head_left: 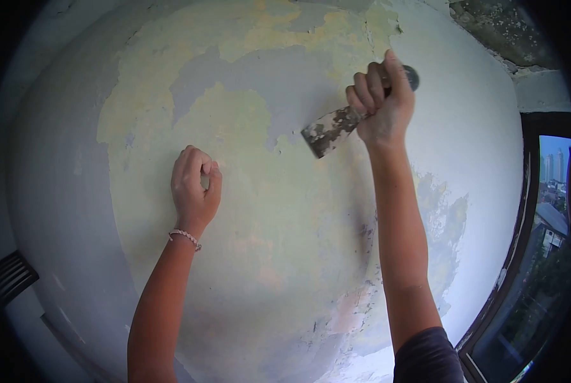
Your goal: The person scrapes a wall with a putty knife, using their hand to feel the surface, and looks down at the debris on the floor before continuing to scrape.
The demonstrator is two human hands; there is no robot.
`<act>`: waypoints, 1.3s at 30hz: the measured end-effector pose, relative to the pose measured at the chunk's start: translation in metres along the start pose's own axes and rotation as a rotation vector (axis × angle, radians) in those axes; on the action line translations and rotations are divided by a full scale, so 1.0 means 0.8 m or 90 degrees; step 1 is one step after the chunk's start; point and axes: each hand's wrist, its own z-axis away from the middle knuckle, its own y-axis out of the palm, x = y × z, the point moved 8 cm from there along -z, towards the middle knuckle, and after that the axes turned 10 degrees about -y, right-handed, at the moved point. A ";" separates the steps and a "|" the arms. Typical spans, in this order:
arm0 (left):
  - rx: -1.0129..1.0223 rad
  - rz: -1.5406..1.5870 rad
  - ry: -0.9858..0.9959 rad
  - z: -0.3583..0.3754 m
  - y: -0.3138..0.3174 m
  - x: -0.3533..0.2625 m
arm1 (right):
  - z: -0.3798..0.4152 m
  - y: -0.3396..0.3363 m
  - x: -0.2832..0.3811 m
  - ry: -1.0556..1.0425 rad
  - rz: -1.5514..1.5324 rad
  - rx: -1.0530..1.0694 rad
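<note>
My right hand [386, 102] is wrapped round the dark handle of a paint scraper [331, 132], thumb along the top. The scraper's wide blade is blotched with old paint and points down and left, its edge close to the wall. The wall [234, 210] has uneven patches of pale green, yellowish and grey where paint has come off. Lower and to the left, my left hand [196, 182] is loosely curled close in front of the pale green patch, with no object showing in it. A braided bracelet [186, 239] circles that wrist.
A dark-framed window [529, 191] at the right looks out on buildings and trees. Near the upper right corner the ceiling surface [502, 32] is stained and flaking. A dark slatted object [14, 276] stands at the left edge. White paint [483, 147] covers the wall towards the window.
</note>
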 end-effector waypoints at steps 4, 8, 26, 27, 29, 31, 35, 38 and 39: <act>-0.009 -0.006 0.015 0.001 0.000 0.001 | -0.006 -0.014 0.048 -0.091 -0.057 0.030; -0.001 0.013 0.018 -0.001 -0.001 -0.001 | 0.040 0.007 -0.055 0.083 -0.091 -0.009; 0.016 0.012 0.035 0.003 -0.003 0.003 | 0.030 0.004 -0.017 -0.010 0.007 -0.027; 0.015 0.021 0.034 0.003 -0.002 0.003 | 0.038 0.022 -0.029 0.064 -0.031 -0.021; 0.020 0.018 0.031 0.004 0.000 0.005 | 0.031 0.024 -0.005 -0.015 -0.032 0.038; 0.015 0.021 0.027 0.002 -0.002 0.006 | 0.020 0.014 0.028 -0.090 -0.032 0.038; 0.012 0.033 0.013 0.003 0.000 0.006 | 0.025 0.026 -0.027 0.050 -0.039 0.033; 0.022 0.024 0.031 0.001 -0.002 0.001 | 0.014 0.038 0.018 -0.070 -0.007 0.112; 0.027 0.023 0.037 0.003 -0.002 -0.001 | 0.007 0.034 0.037 -0.097 0.003 0.121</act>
